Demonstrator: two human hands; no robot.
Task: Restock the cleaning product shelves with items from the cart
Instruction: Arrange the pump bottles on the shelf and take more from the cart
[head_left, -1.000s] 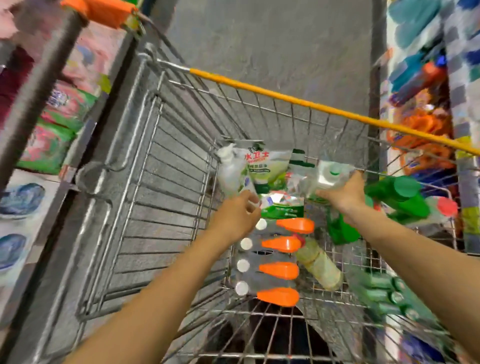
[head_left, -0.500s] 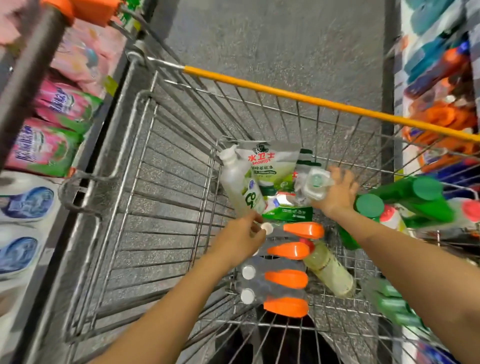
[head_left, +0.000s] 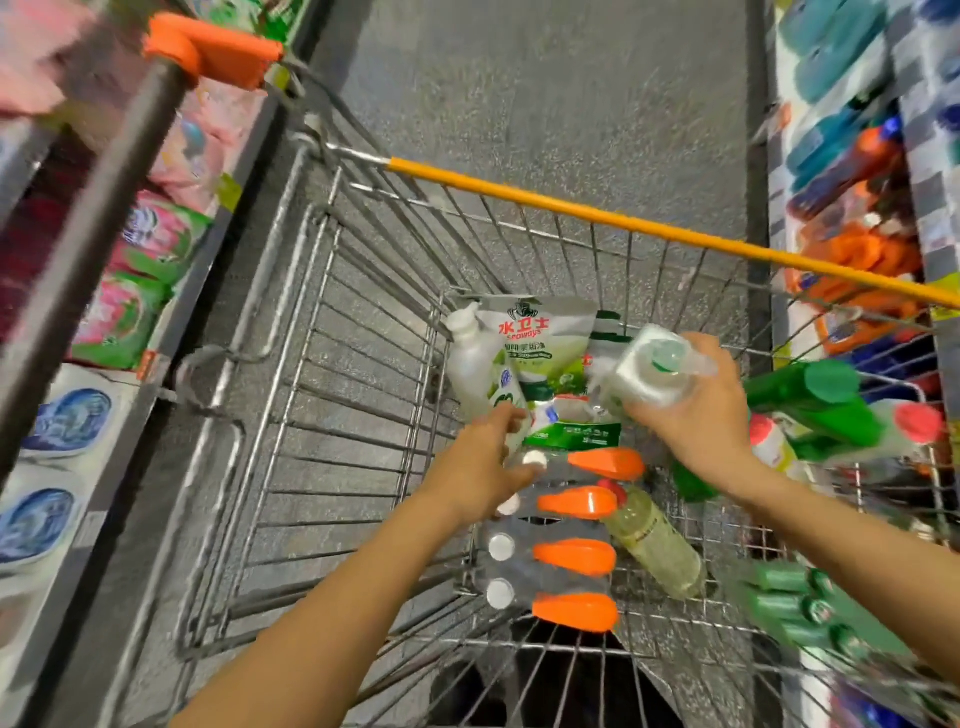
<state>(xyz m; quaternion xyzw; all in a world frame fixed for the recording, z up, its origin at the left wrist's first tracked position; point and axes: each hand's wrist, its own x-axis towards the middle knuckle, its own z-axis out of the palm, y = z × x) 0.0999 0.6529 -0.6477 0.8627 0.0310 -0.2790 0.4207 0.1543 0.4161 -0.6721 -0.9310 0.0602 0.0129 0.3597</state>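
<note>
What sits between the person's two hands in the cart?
Head view: a green-and-white packet lies between the left hand and the right hand, which grips a clear bottle; an orange cap lies beside the packet.

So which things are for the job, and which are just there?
For the job: cart, clear bottle in right hand, white bottle by left hand, pouch, orange-capped bottles, green bottles.
Just there: floor, pink packs, blue packs.

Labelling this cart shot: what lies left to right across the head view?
Blue-printed white shelf packs, left hand, right hand gripping white clear-capped plastic bottle, dark green plastic bottle with green cap, pale red-capped bottle.
</note>
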